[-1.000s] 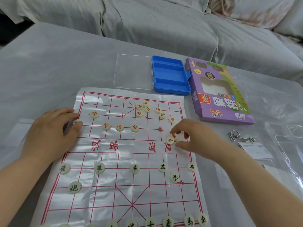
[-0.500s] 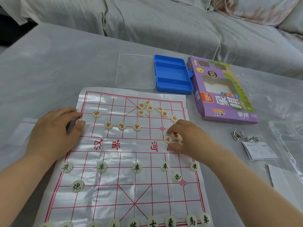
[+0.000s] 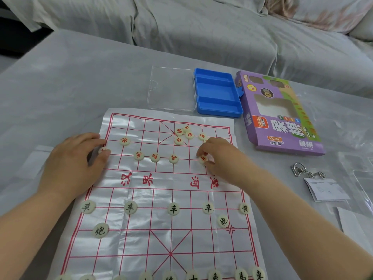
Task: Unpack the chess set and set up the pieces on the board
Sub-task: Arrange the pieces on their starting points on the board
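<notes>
A glossy white paper board (image 3: 161,190) with a red grid lies on the grey table. Black-lettered round pieces (image 3: 173,209) stand in rows on the near half. Red-lettered pieces (image 3: 155,157) sit on the far half, several bunched in a loose cluster (image 3: 182,134). My left hand (image 3: 74,164) rests at the board's left edge, its thumb and fingers on a red piece (image 3: 102,150). My right hand (image 3: 220,158) pinches another red piece (image 3: 202,159) on the far right part of the board.
Behind the board lie a clear lid (image 3: 171,87), an open blue tray (image 3: 217,93) and a purple game box (image 3: 280,116). Metal rings (image 3: 302,170) and paper slips (image 3: 325,190) lie at the right. A grey-covered sofa (image 3: 201,27) runs along the back.
My right hand has carried its red piece away from the river, up and slightly left to the row of red pieces. My left hand has stayed on its piece at the left edge.
</notes>
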A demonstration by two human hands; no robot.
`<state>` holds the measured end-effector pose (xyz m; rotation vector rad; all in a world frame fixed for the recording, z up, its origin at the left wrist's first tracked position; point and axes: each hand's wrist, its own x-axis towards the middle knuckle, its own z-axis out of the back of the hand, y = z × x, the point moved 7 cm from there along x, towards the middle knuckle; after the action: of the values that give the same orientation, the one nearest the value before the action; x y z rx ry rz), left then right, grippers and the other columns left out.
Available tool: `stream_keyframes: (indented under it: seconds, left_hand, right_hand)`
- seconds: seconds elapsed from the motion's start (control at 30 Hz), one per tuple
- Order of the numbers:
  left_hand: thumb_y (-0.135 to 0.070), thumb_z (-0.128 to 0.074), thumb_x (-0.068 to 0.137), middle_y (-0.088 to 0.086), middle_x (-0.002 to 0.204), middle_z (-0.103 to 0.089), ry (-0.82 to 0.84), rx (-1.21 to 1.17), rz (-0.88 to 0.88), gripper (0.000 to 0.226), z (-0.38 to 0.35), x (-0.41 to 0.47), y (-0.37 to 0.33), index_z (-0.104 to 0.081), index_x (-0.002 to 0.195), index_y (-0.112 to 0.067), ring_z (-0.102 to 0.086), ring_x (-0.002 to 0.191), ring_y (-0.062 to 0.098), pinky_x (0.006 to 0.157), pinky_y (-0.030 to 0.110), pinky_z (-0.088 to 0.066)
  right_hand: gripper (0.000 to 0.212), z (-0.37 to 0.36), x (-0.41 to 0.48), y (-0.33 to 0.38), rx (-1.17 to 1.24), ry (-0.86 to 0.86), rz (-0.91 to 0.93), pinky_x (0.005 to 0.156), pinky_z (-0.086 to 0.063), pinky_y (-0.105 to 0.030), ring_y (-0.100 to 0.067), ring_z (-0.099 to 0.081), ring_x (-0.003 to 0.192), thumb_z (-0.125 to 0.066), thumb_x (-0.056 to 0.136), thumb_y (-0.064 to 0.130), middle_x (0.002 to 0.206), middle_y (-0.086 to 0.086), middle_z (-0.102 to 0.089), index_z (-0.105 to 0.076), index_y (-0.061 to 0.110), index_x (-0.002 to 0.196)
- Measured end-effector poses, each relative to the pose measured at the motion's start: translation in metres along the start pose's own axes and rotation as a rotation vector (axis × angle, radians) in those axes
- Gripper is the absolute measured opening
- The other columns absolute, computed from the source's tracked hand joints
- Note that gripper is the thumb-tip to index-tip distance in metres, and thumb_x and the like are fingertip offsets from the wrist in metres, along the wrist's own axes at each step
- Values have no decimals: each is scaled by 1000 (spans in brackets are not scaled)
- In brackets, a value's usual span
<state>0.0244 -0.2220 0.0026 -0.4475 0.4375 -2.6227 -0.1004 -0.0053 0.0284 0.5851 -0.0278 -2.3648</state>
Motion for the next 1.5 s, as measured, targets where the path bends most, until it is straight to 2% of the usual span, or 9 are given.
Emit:
stream_keyframes:
  seconds: [0.17,0.3,0.47,0.57,0.63,0.87,1.07,1.23,1.5]
  left_hand:
    - [-53,-26,75,16,114,-62,-11,1,-14,72,1,0,0,-66,105,-1,-54,103,40,88,50,-40]
    - [-54,-25,75,16,114,-62,-23,0,-15,73,2,0,-1,-66,105,-1,-54,103,40,88,50,-40]
    - [-52,-28,76,17,115,-61,-11,-5,-16,70,2,0,-2,-66,105,-1,-53,104,41,90,51,-39]
    - [-44,-36,79,16,118,-60,10,2,6,59,1,0,-1,-65,108,-2,-51,108,39,92,51,-37]
    - [-47,-34,79,16,117,-60,5,-3,-5,62,1,-1,-2,-65,107,-1,-52,107,40,91,52,-38]
    - [-48,-32,77,17,117,-60,-1,-11,2,64,1,0,-1,-65,107,-1,-51,108,41,92,52,-37]
    - [-55,-24,73,17,116,-61,-13,-10,-16,75,0,0,0,-65,106,-1,-52,106,41,91,52,-38]
    - [-55,-24,74,16,117,-60,-17,-9,-10,75,-1,0,0,-65,107,-2,-51,107,41,91,53,-38]
    - [-56,-24,74,16,119,-59,1,6,2,74,-4,1,3,-63,110,-4,-50,109,40,93,52,-36]
  right_hand:
    - [38,-3,2,-3,92,17,-18,106,-30,-23,-15,-42,123,-53,90,13,137,2,-42,-50,24,126]
    - [41,-3,-2,-11,142,-51,-92,102,-35,-24,-13,-44,118,-58,87,28,134,3,-43,-47,22,127]
    - [39,-8,4,-11,74,-75,-145,92,-39,-22,-11,-43,95,-55,87,39,119,-2,-53,-53,16,119]
    - [35,-6,5,-11,77,-79,-125,97,-37,-23,-14,-46,107,-54,89,32,123,-1,-52,-54,18,121]
    - [33,-5,3,-13,93,-55,-109,102,-33,-23,-15,-45,115,-54,90,26,128,0,-50,-55,21,123]
    - [35,-6,-2,-15,112,-35,-64,106,-29,-24,-15,-40,123,-52,91,20,135,2,-45,-53,25,126]
    - [42,2,-8,-21,170,-86,-77,101,-36,-23,-12,-46,112,-57,89,21,133,4,-47,-47,26,130]
    - [31,14,-30,-43,189,-170,-92,83,-35,-13,-3,-41,93,-55,89,20,124,5,-51,-55,23,120]
    - [39,-7,-44,-46,153,-105,-103,90,-35,-15,-2,-38,96,-58,86,33,126,6,-47,-52,24,124]
